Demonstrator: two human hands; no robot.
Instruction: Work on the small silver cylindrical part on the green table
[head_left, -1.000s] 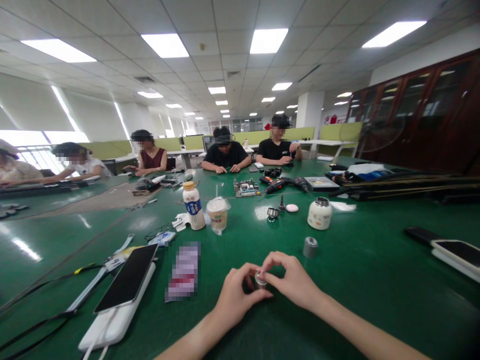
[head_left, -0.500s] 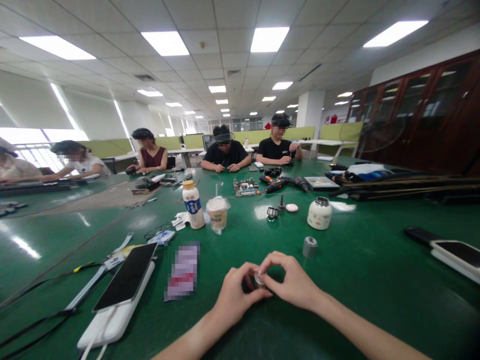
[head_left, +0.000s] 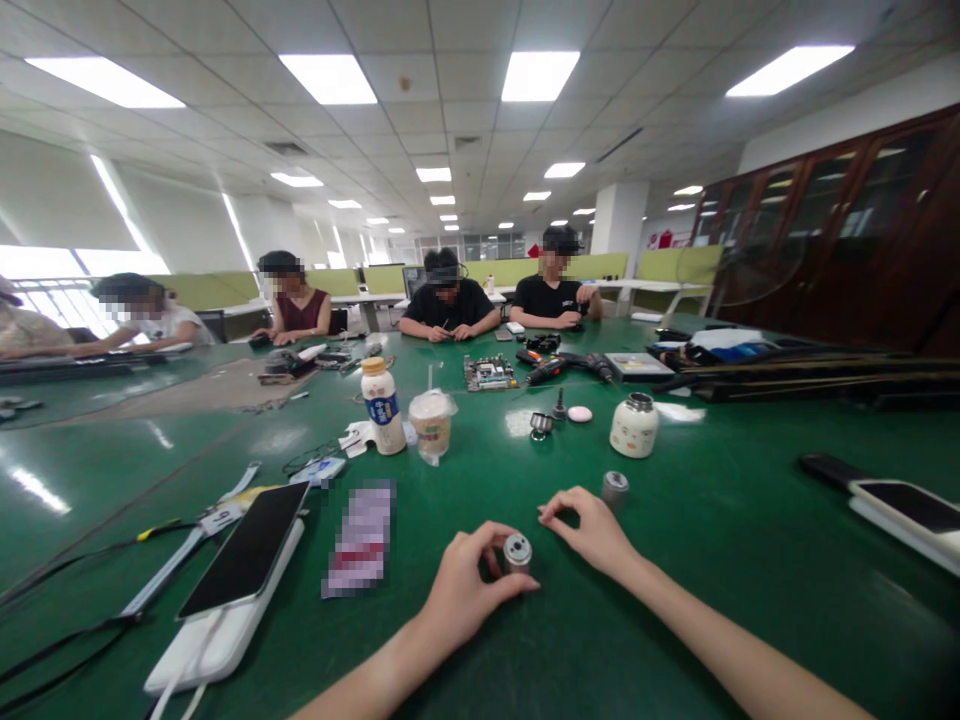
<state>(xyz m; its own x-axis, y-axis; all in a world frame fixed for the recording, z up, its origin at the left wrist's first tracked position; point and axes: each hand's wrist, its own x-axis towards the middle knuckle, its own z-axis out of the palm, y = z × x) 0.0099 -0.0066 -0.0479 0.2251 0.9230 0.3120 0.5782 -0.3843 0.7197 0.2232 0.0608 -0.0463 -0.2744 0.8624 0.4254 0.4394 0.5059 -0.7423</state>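
My left hand (head_left: 465,585) is closed round a small silver metal cylinder (head_left: 517,552) with a dark hole in its top, held just above the green table (head_left: 675,560). My right hand (head_left: 592,528) hovers a little to the right of it, thumb and forefinger pinched together; what they hold, if anything, is too small to see. A second grey metal cylinder (head_left: 615,486) stands on the table just beyond my right hand.
A phone on a white power bank (head_left: 225,580) lies left, with a blurred card (head_left: 358,538) beside it. Further off stand a bottle (head_left: 382,407), a plastic cup (head_left: 430,424), a white jar (head_left: 634,425), small metal parts (head_left: 541,424) and tools. Several people sit across the table. Another phone (head_left: 900,505) lies right.
My right hand has come off the silver cylinder and moved right and away from it. My left hand keeps hold of the cylinder. The view has tilted slightly.
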